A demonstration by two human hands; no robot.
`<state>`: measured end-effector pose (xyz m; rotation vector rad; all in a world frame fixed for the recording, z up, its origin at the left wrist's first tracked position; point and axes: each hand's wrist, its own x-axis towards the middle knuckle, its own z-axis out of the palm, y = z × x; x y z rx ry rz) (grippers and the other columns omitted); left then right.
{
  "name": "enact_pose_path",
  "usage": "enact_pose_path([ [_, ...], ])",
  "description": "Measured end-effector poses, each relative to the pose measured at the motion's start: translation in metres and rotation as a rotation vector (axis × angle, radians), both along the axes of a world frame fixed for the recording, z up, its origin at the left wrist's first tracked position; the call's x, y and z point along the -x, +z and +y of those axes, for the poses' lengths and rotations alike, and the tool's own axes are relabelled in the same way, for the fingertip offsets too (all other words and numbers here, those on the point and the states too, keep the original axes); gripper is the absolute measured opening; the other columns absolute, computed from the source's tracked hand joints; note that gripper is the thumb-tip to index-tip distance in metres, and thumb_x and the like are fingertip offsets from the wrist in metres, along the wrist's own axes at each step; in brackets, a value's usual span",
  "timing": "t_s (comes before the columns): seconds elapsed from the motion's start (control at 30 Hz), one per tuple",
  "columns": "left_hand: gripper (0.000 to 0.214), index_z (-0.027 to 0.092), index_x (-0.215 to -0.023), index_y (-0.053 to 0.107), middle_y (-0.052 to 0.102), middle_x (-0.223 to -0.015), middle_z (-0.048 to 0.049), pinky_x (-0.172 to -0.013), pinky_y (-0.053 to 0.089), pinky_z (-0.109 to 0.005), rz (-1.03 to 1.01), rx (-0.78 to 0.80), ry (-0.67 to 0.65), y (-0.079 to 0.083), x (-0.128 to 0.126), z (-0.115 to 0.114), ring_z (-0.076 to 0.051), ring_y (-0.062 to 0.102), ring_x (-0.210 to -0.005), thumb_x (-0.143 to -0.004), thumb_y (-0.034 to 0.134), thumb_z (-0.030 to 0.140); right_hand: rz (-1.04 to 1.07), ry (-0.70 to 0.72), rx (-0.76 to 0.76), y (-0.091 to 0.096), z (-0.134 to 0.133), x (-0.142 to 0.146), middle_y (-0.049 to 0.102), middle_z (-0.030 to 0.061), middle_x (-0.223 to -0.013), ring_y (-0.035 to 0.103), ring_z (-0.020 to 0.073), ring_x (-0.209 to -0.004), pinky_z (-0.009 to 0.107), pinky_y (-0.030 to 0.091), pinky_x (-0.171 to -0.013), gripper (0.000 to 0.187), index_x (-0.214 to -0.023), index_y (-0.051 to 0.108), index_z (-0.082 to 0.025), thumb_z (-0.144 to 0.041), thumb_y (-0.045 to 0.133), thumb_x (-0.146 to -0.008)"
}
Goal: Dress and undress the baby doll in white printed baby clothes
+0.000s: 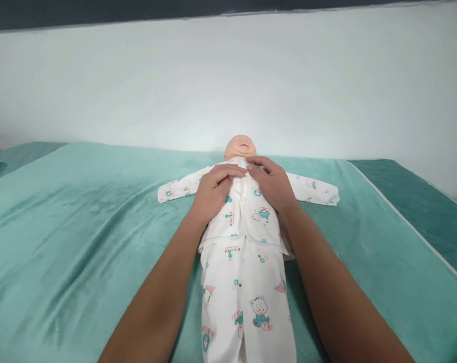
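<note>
Shirt point(251, 222) partly behind both hands point(214, 188) point(273, 184), trousers point(253, 282) partly beyond frame

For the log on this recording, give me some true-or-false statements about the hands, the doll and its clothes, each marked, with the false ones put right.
1. The doll lies on a teal cover. True.
2. The doll lies face down. False: it lies face up.
3. The left hand and right hand are both at the upper front of the white top. True.
4. The trousers are plain. False: the white trousers carry printed figures.
5. The top's sleeves stretch out to either side. True.
6. The right hand is down at a trouser leg. False: it is near the collar.
</note>
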<state>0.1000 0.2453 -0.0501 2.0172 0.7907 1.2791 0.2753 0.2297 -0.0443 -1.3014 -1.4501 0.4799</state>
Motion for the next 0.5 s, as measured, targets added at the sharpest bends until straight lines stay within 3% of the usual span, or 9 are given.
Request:
enact_pose_path([
  [0.2,0.032,0.026,-0.114,0.069,0.070,-0.127,-0.0014,-0.112,0.044,-0.040,0.062,0.028,0.110,-0.002,-0.002,0.005,-0.020,0.059,-0.124,-0.094,0.044,0.020,0.005,-0.015,-0.045,0.001,0.022,-0.002,0.073,0.0027,-0.103,0.063,0.0215,-0.102,0.043,0.047,-0.099,0.012,-0.086,0.075,-0.025,-0.033,0.068,-0.081],
  [0.5,0.040,0.026,-0.135,0.058,0.059,-0.146,-0.0038,-0.120,0.036,-0.041,0.185,-0.037,0.055,0.000,-0.003,0.011,-0.019,0.048,-0.139,-0.100,0.040,0.026,0.087,-0.052,-0.087,-0.005,0.021,-0.005,0.072,0.0022,-0.098,0.064,0.0208,-0.096,0.041,0.050,-0.089,0.008,-0.079,0.073,-0.024,-0.031,0.069,-0.080],
])
